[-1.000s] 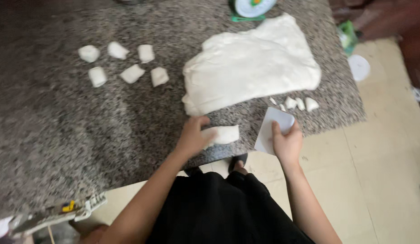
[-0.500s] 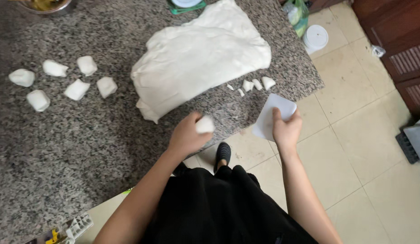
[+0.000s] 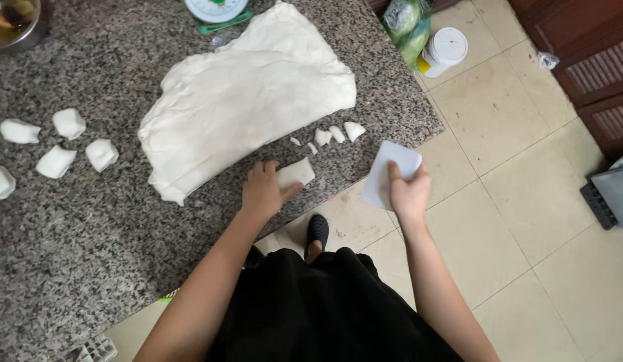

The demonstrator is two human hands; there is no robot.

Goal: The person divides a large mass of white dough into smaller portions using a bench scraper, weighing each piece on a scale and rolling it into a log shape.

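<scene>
The left hand [image 3: 263,190] grips a small dough piece [image 3: 296,172] on the counter [image 3: 90,234]. The right hand [image 3: 408,191] is closed on a white scraper [image 3: 390,173]; beyond it stands a white-lidded tub [image 3: 444,50] beside a green bag [image 3: 406,23].

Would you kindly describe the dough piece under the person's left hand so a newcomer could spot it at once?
Start at the large flattened white dough sheet on the speckled granite counter. Just below its lower edge, near the counter's front edge, the left hand grips a white rectangular dough piece. It is bigger than the tiny scraps beside it.
</scene>
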